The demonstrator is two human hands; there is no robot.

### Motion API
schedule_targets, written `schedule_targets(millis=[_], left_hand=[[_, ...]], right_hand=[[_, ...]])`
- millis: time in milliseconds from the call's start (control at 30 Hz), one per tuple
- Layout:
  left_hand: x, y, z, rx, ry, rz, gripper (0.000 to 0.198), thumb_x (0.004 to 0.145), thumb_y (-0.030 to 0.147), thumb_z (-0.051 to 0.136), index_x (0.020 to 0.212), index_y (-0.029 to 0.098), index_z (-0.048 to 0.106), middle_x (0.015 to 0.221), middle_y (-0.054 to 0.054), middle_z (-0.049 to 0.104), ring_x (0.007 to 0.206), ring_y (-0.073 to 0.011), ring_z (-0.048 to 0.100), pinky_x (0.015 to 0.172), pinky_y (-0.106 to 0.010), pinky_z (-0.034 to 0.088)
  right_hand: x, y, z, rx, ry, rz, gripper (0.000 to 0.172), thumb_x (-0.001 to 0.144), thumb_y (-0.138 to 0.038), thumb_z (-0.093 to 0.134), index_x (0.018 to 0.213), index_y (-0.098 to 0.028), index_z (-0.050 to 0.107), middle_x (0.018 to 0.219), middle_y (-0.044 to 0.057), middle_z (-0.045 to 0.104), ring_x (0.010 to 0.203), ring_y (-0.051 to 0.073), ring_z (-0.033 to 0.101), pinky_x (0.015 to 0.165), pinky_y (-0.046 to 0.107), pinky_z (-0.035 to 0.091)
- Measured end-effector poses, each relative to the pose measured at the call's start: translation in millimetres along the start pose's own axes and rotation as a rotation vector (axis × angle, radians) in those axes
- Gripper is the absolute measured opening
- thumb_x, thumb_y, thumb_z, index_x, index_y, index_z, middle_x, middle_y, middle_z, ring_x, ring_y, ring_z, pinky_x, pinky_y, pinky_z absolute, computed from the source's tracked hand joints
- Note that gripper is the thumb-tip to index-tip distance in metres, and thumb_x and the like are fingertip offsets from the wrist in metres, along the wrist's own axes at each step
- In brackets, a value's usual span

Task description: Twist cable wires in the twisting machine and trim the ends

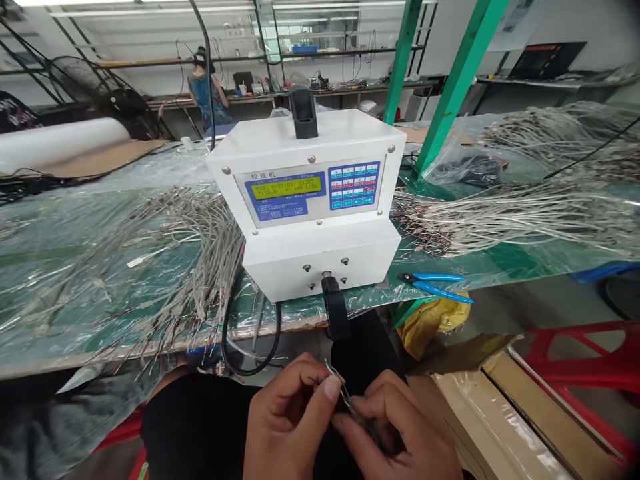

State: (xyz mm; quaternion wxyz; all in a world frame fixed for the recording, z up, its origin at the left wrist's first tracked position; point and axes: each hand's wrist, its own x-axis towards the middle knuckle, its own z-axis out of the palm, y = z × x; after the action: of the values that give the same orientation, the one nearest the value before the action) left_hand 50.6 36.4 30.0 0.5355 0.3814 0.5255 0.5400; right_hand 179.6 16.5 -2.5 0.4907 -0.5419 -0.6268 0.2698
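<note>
Low in the head view, my left hand (293,420) and my right hand (400,427) meet over my lap, both pinched on the thin coloured wires at the end of a grey cable (340,390). Thumb and forefinger of each hand are pressed together around the strands. Just above them, a black clamp (334,308) hangs from the front of a white wire-twisting machine (310,200) with a lit display and blue keypad, which stands on the table's near edge.
Heaps of grey cables lie on the plastic-covered green table, left (190,260) and right (525,213). Blue pliers (435,285) rest near the front edge. A red stool (590,367) and cardboard box (500,413) stand at right. A person (207,90) works far behind.
</note>
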Motion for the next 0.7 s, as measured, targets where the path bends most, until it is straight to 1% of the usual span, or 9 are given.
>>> schedule_targets(millis=[100,167,233,333,400,533,600,633,700], left_hand=[[-0.6,-1.5,6.6,-0.069,0.070,-0.086,0.031,0.078,0.038,0.077,0.062,0.016,0.062,0.056,0.005,0.043,0.053,-0.0090,0.036,0.050,-0.019,0.032],[-0.9,-0.2,11.5,-0.114,0.129,-0.137,0.033,0.074,0.039,0.080,0.062,0.016,0.060,0.053,0.006,0.040,0.051,-0.0080,0.033,0.048,-0.018,0.030],[-1.2,1.0,15.1,-0.134,0.169,-0.156,0.032,0.070,0.038,0.083,0.062,0.016,0.060,0.052,0.007,0.040,0.048,-0.0068,0.032,0.047,-0.017,0.029],[-2.3,-0.5,15.9,-0.146,0.182,-0.151,0.033,0.070,0.039,0.083,0.064,0.015,0.061,0.054,0.006,0.043,0.047,-0.0059,0.034,0.046,-0.017,0.030],[-3.3,-3.9,13.7,-0.148,0.172,-0.138,0.034,0.071,0.041,0.083,0.065,0.015,0.062,0.056,0.006,0.045,0.047,-0.0062,0.036,0.046,-0.017,0.031],[-4.8,-9.4,8.8,-0.137,0.118,-0.102,0.034,0.075,0.044,0.081,0.066,0.016,0.064,0.060,0.004,0.048,0.050,-0.0077,0.040,0.047,-0.018,0.035],[-5.5,-10.0,9.1,-0.144,0.070,-0.101,0.031,0.077,0.045,0.079,0.071,0.016,0.068,0.064,0.001,0.053,0.056,-0.0105,0.046,0.052,-0.020,0.041],[-5.8,-10.1,10.1,-0.150,0.043,-0.101,0.030,0.078,0.046,0.078,0.077,0.017,0.070,0.068,0.000,0.056,0.061,-0.0126,0.050,0.056,-0.021,0.044],[-6.6,-10.4,13.3,-0.139,-0.020,-0.096,0.031,0.078,0.048,0.076,0.091,0.020,0.073,0.078,-0.003,0.063,0.072,-0.0172,0.056,0.066,-0.024,0.049]], right_hand=[[7.3,-6.5,-0.3,0.247,-0.070,0.321,0.017,0.073,-0.021,0.068,0.063,-0.019,0.054,0.061,-0.008,0.044,0.049,0.006,0.037,0.048,0.020,0.029],[13.3,-12.0,-2.6,0.394,-0.121,0.525,0.019,0.068,-0.024,0.070,0.061,-0.018,0.054,0.058,-0.007,0.044,0.052,0.007,0.037,0.050,0.019,0.029],[18.4,-16.0,-5.7,0.507,-0.151,0.643,0.021,0.065,-0.027,0.073,0.062,-0.017,0.055,0.056,-0.007,0.045,0.051,0.006,0.036,0.049,0.018,0.029],[22.1,-17.0,-9.4,0.612,-0.177,0.693,0.026,0.067,-0.033,0.079,0.065,-0.016,0.058,0.057,-0.006,0.049,0.045,0.004,0.034,0.041,0.015,0.025],[22.3,-15.0,-10.1,0.647,-0.198,0.706,0.034,0.068,-0.041,0.082,0.067,-0.016,0.059,0.056,-0.006,0.049,0.040,0.002,0.032,0.036,0.013,0.023],[19.9,-10.5,-6.5,0.712,-0.189,0.727,0.049,0.066,-0.055,0.085,0.070,-0.014,0.059,0.056,-0.006,0.050,0.038,0.001,0.035,0.034,0.011,0.030],[17.9,-8.7,-2.4,0.741,-0.144,0.729,0.049,0.064,-0.054,0.087,0.069,-0.015,0.058,0.058,-0.006,0.049,0.040,0.003,0.038,0.035,0.012,0.036],[16.6,-7.5,0.0,0.739,-0.113,0.722,0.046,0.064,-0.051,0.087,0.069,-0.016,0.058,0.058,-0.006,0.048,0.042,0.004,0.039,0.036,0.013,0.038],[13.9,-4.6,4.8,0.694,-0.037,0.646,0.037,0.068,-0.041,0.084,0.067,-0.017,0.056,0.061,-0.006,0.047,0.047,0.005,0.040,0.041,0.014,0.041]])
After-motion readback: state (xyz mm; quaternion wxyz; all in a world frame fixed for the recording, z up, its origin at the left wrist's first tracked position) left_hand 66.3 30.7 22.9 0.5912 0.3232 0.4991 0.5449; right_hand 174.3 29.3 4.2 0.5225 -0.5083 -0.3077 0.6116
